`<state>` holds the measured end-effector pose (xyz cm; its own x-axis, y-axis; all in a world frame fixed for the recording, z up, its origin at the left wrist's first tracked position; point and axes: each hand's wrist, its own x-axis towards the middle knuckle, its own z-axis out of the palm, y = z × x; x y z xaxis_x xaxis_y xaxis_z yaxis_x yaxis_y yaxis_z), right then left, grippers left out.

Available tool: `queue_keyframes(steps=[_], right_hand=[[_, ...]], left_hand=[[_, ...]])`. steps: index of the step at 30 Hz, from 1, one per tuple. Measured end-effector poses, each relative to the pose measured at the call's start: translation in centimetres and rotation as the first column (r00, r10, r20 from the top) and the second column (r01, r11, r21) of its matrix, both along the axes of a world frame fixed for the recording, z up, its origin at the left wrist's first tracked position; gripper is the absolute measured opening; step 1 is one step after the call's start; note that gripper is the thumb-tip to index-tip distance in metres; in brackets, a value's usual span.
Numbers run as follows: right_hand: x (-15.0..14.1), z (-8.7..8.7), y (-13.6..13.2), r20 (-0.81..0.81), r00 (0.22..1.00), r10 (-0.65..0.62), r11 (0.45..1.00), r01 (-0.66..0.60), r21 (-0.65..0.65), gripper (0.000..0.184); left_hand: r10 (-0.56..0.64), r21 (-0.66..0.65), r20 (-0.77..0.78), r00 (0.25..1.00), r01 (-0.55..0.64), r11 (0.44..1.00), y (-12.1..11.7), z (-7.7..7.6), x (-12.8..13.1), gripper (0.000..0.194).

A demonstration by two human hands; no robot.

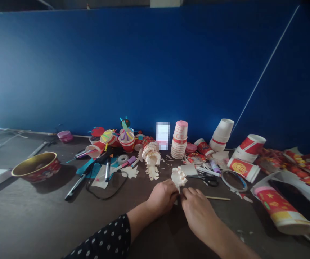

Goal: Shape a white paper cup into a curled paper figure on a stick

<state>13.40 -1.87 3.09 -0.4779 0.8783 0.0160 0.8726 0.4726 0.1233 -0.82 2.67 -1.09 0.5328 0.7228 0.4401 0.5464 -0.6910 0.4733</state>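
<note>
My left hand is closed, its fingers curled at the lower end of a white paper cutout with curled, fringed edges. My right hand is beside it, fingers bent together at the same paper; its fingertips are partly hidden. A strip of the paper shows between both hands, just above the table. Just beyond stands a white curled-paper figure with a jagged base. Right of the cutout lie black-handled scissors, and a thin wooden stick lies beside my right hand.
A gold-lined red bowl stands at left. Stacked paper cups stand at the back, before a blue partition. Markers, tape and scraps lie left of centre. At right are a roll of tape and a red cup.
</note>
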Motion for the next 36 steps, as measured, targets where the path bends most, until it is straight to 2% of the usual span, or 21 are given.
queue_keyframes(steps=[6, 17, 23, 29, 36], right_hand=[[-0.03, 0.13, 0.15, -0.019, 1.000, -0.013, 1.000, 0.013, -0.026, 0.031], [0.00, 0.01, 0.51, -0.010, 1.000, -0.029, 0.999, 0.029, -0.019, 0.034], [-0.03, -0.16, 0.54, -0.010, 0.999, -0.036, 0.999, 0.036, -0.018, 0.035], [-0.14, -0.28, 0.52, -0.008, 0.999, -0.042, 0.999, 0.042, -0.006, 0.034], [0.05, -0.02, 0.05, -0.056, 0.997, -0.051, 0.999, 0.051, 0.003, 0.028]], left_hand=[[0.039, 0.005, -0.064, 0.997, -0.039, 0.999, -0.10, -0.09, 0.15, 0.014], [-0.023, -0.005, 0.077, 0.997, 0.023, 1.000, 0.27, -0.63, 0.00, 0.016], [0.018, -0.002, 0.024, 1.000, -0.018, 1.000, 0.50, -0.76, 0.10, 0.015], [0.060, -0.002, -0.046, 0.997, -0.060, 0.998, 0.32, -0.15, 0.26, 0.014], [0.056, -0.009, -0.070, 0.996, -0.057, 0.998, 0.45, -0.17, 0.28, 0.019]])
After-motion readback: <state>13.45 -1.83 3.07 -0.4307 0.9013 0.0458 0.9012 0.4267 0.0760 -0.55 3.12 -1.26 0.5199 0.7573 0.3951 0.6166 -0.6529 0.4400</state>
